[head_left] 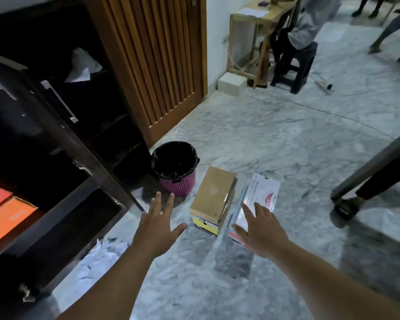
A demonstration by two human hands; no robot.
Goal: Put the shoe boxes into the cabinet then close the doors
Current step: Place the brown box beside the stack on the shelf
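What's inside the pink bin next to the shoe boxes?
The pink bin is lined with a black bag that folds over its rim. A few pale scraps cling to the lining near the rim. The bottom is too dark to tell whether anything lies there.

A brown box (pixel 214 195) lies flat on the floor, its yellow end facing near. Just beside it at three o'clock lies a white box (pixel 260 192). The dark cabinet (pixel 62 139) stands at nine o'clock, door (pixel 32 116) open, orange boxes (pixel 7 215) shelved inside.
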